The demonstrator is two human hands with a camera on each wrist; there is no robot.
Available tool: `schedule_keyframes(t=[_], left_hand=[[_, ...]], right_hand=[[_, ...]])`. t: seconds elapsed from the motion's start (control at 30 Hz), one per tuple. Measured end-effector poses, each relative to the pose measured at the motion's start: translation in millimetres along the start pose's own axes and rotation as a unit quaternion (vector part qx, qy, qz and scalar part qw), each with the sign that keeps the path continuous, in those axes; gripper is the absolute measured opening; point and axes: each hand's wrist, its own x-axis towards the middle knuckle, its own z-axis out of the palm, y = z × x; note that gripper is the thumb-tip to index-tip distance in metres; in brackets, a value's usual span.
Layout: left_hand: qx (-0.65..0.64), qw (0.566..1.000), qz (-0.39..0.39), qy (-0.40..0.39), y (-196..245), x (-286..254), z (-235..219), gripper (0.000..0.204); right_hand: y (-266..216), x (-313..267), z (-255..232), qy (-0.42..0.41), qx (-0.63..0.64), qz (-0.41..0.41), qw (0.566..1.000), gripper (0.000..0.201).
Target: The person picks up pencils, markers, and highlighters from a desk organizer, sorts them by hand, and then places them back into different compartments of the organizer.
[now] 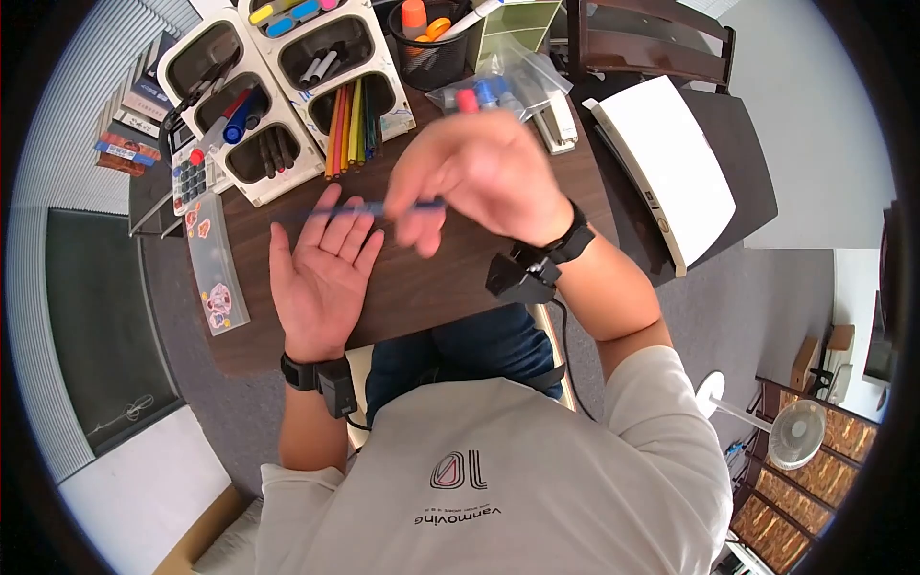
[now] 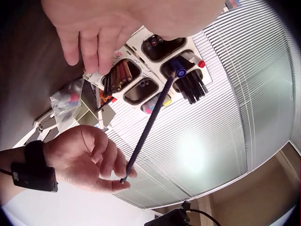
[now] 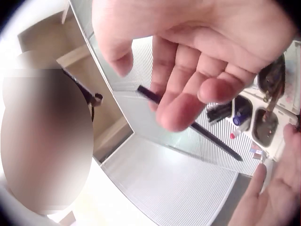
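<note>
A slim dark blue pencil is held in my right hand, above the desk. Both the hand and the pencil are motion-blurred in the head view. In the left wrist view, the thumb and a finger pinch one end of it. The right wrist view has the pencil crossing behind a bent finger, its pointed end sticking out. To the left, my left hand is palm up with fingers extended and holds nothing. In the head view the pencil overlaps the space just above its fingertips.
A white organizer holds pens, markers and colored pencils at the back. Beside it stand a black mesh cup and a clear plastic bag. A stickered clear sheet lies along the left edge of the brown desk.
</note>
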Motion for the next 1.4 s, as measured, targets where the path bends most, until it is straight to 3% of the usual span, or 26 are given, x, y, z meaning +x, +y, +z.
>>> schedule_keyframes(t=[0.07, 0.1, 0.17, 0.3, 0.37, 0.43, 0.6, 0.7, 0.77, 0.87, 0.97, 1.03, 1.17, 1.27, 1.33, 1.4], left_hand=[[-0.002, 1.000, -0.007, -0.001, 0.8, 1.3, -7.2, 0.071], [-0.007, 0.999, -0.013, -0.035, 0.9, 2.4, -11.7, 0.070], [-0.011, 0.997, -0.021, -0.071, 1.0, 3.5, -14.7, 0.070], [0.004, 0.999, -0.019, -0.043, 2.1, 3.4, -3.8, 0.069], [0.011, 0.999, -0.018, -0.024, 3.9, 5.9, 7.7, 0.068], [-0.002, 1.000, 0.019, -0.010, 7.6, 10.8, 17.8, 0.069], [-0.013, 0.998, 0.053, -0.022, 12.1, 13.4, 51.2, 0.070], [-0.017, 0.998, 0.053, -0.028, 13.1, 11.1, 58.7, 0.070], [-0.018, 0.998, 0.056, -0.031, 11.3, 10.2, 60.6, 0.069], [-0.008, 0.997, 0.076, 0.005, 4.3, 11.1, 56.4, 0.069], [-0.038, 0.998, 0.047, -0.006, 0.9, 11.4, 52.4, 0.069], [-0.048, 0.997, 0.055, -0.030, 0.4, 11.5, 51.6, 0.068], [-0.044, 0.998, 0.051, -0.003, 1.7, 23.5, 51.3, 0.067], [-0.034, 0.997, 0.013, 0.065, 6.7, 38.7, 51.1, 0.062], [-0.085, 0.992, -0.084, -0.041, 12.1, 55.6, 36.0, 0.051], [-0.076, 0.991, -0.095, -0.055, 15.6, 75.3, 30.1, 0.047]], right_hand=[[3.6, 2.7, -13.8, 0.025, -0.014, -0.075, 0.997, 0.054], [3.1, 3.5, -13.0, 0.027, -0.014, -0.076, 0.997, 0.054], [2.7, 8.0, -8.9, 0.105, -0.135, -0.053, 0.984, 0.047], [19.0, 16.8, -0.1, 0.110, -0.149, -0.010, 0.983, 0.034], [21.5, 16.1, 0.7, 0.082, -0.152, -0.001, 0.985, 0.036], [20.3, 15.9, 8.4, 0.087, -0.072, -0.014, 0.993, 0.039], [29.1, 16.8, -1.7, 0.047, -0.141, -0.020, 0.989, 0.043], [26.2, 17.2, -1.9, 0.087, -0.137, -0.026, 0.986, 0.034], [23.1, 18.4, -2.2, 0.157, -0.148, -0.063, 0.974, 0.028], [26.7, 21.1, -8.5, 0.215, -0.162, -0.065, 0.961, 0.024], [37.7, 24.8, -15.2, 0.254, -0.192, -0.066, 0.946, 0.027], [47.7, 25.2, -19.7, 0.244, -0.323, -0.113, 0.907, 0.032], [56.3, 23.1, -12.3, 0.232, -0.268, -0.062, 0.933, 0.036], [52.7, 21.3, -6.5, 0.217, -0.221, 0.006, 0.951, 0.039], [54.5, 20.7, -6.5, 0.204, -0.275, -0.022, 0.939, 0.041], [54.6, 21.8, -7.4, 0.195, -0.303, -0.039, 0.932, 0.042]])
